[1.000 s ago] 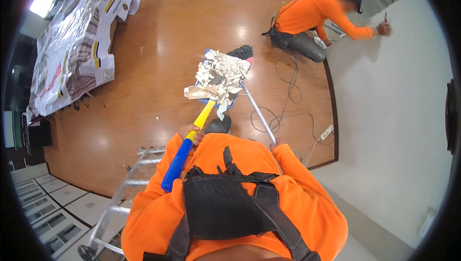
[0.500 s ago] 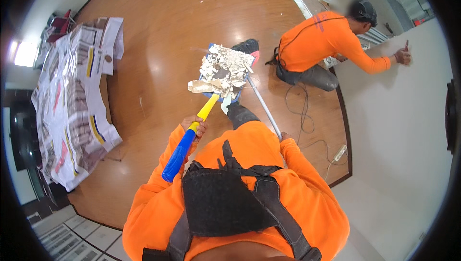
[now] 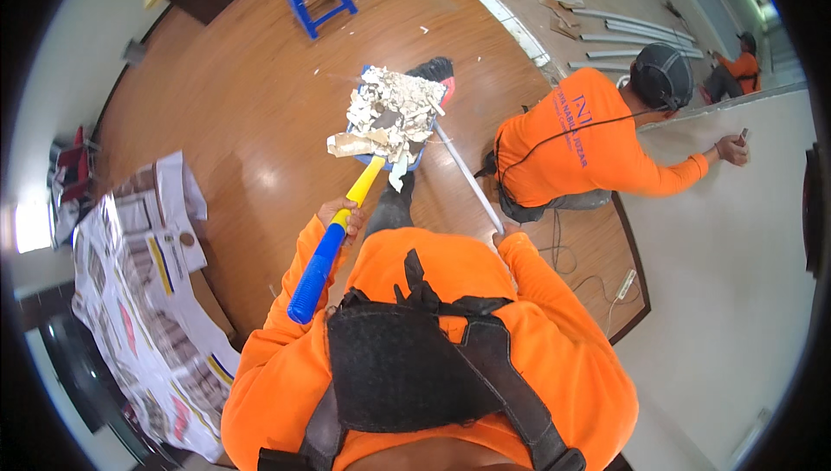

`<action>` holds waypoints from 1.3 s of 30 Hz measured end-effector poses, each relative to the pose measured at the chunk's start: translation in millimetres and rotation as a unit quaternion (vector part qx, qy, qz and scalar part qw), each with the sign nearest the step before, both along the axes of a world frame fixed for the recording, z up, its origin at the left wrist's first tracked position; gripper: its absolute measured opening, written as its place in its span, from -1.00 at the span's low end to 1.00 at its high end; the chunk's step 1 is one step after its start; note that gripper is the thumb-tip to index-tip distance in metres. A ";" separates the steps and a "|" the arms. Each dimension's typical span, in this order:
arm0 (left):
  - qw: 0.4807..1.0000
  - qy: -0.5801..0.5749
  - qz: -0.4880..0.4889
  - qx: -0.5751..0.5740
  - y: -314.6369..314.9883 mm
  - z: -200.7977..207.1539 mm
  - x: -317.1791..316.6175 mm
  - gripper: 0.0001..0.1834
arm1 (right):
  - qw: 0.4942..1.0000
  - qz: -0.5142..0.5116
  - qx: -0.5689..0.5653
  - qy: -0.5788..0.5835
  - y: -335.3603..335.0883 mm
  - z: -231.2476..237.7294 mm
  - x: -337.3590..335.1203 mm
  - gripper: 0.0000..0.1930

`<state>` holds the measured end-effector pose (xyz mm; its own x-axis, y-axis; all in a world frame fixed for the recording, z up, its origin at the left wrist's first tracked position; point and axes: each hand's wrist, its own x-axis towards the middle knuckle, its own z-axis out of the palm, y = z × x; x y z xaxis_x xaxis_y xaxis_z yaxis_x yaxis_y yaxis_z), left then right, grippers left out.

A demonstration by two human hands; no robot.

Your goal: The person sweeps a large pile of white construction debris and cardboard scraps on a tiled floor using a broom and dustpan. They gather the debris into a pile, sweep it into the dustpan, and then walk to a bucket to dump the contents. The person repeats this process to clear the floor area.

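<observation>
Wood floor (image 3: pixel 216 99) | left hand (image 3: pixel 343 214) grips dustpan handle (image 3: pixel 365 183) | right hand (image 3: pixel 505 233), part-hidden, grips pole (image 3: pixel 467 175) | debris (image 3: pixel 394 107) mostly hides pan (image 3: pixel 420 158)

Bright orange long-sleeved top (image 3: pixel 450 265) beneath black chest panel (image 3: pixel 407 376) and dark harness straps (image 3: pixel 506 384)

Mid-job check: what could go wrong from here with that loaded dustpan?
Debris might spill: it is heaped on the dustpan with pieces overhanging, and only the left hand holds the handle. The broom in the right hand might bump the nearest co-worker if swung right.
</observation>
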<state>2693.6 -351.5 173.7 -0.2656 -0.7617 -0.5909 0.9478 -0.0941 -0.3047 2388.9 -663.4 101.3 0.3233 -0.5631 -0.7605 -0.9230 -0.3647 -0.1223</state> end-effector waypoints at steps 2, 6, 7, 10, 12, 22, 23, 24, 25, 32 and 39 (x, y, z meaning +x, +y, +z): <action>0.999 -0.010 -0.036 -0.017 -47.7 -19.4 57.2 -0.86 | 0.998 -0.041 0.018 0.033 -27.1 4.4 35.4 -0.64; 0.995 -0.008 -0.103 -0.008 -150.5 -30.7 158.9 -0.85 | 0.996 -0.038 0.020 0.084 -80.9 -30.0 101.9 -0.63; 0.993 0.001 -0.114 0.002 -182.9 -28.9 183.7 -0.84 | 0.996 -0.058 0.019 0.062 -96.9 -24.3 122.3 -0.64; 0.988 0.037 -0.150 0.028 -255.9 -27.7 237.1 -0.82 | 0.993 -0.118 0.017 0.022 -134.3 -19.4 157.8 -0.65; 0.983 0.053 -0.178 0.010 -307.0 -40.1 276.8 -0.83 | 0.989 -0.145 0.009 0.032 -168.9 -42.7 177.1 -0.66; 0.946 0.023 -0.323 0.034 -582.6 -90.3 374.9 -0.83 | 0.977 -0.205 0.052 -0.011 -304.3 -163.5 209.8 -0.70; 0.941 0.015 -0.335 0.031 -618.8 -87.9 381.0 -0.83 | 0.973 -0.224 0.059 -0.023 -330.5 -168.5 215.6 -0.70; 0.935 0.009 -0.352 0.032 -652.6 -84.9 388.2 -0.83 | 0.969 -0.241 0.037 -0.043 -345.3 -171.9 219.5 -0.71; 0.929 0.007 -0.369 0.032 -685.8 -84.9 386.2 -0.83 | 0.966 -0.256 0.024 -0.038 -354.9 -176.7 216.3 -0.71; 0.878 0.000 -0.477 0.046 -897.3 -112.1 371.2 -0.84 | 0.903 -0.428 0.004 0.036 -473.0 -120.5 248.0 -0.66; 0.807 -0.024 -0.587 0.056 -1100.9 -139.7 299.4 -0.84 | 0.814 -0.580 0.014 0.003 -587.5 -130.6 228.7 -0.59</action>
